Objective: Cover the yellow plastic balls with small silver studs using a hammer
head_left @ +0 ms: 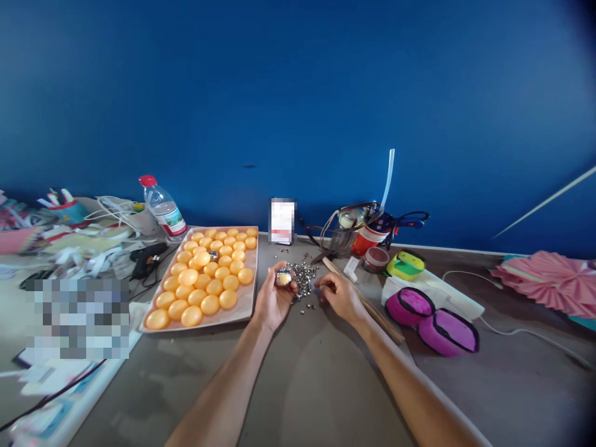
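Note:
My left hand (274, 297) is closed around an orange ball partly covered with silver studs (284, 279); a bare yellowish patch of it faces me. A heap of small shiny silver studs (305, 278) lies on the table just beyond and beside this hand. At the heap's right edge is my right hand (339, 295), its fingers curled and thumb and forefinger close together. Whatever is between those fingertips is too small to make out. To the left, a shallow white tray (254, 261) holds many plain orange balls (215, 287) and one dark, studded ball (213, 255).
Behind the hands stand a pixelated upright card (282, 221), a glass jar (344, 233) and a red can (370, 239). Wooden strips (379, 313) and purple fabric pieces (447, 332) lie right. Left are a water bottle (164, 211), a glue gun (145, 259) and clutter.

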`<state>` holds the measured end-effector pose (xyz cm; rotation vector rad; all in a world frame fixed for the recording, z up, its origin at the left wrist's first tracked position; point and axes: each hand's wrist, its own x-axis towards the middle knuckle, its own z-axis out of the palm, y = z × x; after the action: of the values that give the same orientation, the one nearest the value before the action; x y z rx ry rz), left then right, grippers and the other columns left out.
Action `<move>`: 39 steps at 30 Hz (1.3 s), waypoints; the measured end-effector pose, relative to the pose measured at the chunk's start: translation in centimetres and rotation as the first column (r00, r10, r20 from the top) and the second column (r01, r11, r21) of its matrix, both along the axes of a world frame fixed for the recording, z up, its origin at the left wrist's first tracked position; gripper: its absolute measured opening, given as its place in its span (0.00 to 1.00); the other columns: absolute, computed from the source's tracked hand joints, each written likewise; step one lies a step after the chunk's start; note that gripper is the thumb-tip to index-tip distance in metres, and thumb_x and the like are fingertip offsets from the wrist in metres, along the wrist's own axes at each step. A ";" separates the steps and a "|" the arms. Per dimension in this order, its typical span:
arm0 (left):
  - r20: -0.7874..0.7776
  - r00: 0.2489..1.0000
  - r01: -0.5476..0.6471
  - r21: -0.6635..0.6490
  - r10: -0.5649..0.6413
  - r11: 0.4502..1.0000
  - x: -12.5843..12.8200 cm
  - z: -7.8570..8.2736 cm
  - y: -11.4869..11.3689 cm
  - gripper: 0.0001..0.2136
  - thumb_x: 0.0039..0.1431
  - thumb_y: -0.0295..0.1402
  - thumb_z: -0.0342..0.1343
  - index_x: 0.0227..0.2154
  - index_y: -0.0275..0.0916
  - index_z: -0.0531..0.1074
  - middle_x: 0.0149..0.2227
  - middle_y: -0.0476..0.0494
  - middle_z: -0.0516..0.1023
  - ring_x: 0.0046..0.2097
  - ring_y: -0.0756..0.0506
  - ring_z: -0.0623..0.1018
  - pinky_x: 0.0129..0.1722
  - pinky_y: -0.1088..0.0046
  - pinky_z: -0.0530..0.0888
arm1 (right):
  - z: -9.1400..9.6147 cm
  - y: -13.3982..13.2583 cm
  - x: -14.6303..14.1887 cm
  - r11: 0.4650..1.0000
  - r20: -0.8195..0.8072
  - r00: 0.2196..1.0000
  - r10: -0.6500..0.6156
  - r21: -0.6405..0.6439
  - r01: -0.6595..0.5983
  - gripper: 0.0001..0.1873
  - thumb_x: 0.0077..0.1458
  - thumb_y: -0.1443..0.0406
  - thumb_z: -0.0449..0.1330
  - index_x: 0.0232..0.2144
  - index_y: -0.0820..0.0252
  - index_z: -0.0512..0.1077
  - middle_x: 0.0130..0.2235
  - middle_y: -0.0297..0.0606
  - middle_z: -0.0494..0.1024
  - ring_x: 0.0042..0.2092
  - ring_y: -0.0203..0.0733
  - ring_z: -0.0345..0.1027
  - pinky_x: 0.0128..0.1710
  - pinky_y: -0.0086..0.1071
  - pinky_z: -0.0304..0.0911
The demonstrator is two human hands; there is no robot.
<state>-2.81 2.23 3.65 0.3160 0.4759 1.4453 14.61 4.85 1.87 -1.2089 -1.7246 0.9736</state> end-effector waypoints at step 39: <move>-0.157 0.980 0.143 0.135 -0.121 0.981 1.5 0.0 -0.9 0.12 0.49 0.29 0.61 0.38 0.39 0.71 0.38 0.44 0.75 0.38 0.49 0.74 0.41 0.72 0.69 | 3.5 -2.1 -2.4 0.988 -0.406 0.910 0.086 -0.081 -0.130 0.08 0.49 0.60 0.57 0.25 0.58 0.65 0.31 0.34 0.67 0.34 0.37 0.62 0.37 0.31 0.60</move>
<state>-1.36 1.33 3.68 0.5650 0.4607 1.3346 12.17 2.72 5.40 -0.9039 -1.4357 1.2957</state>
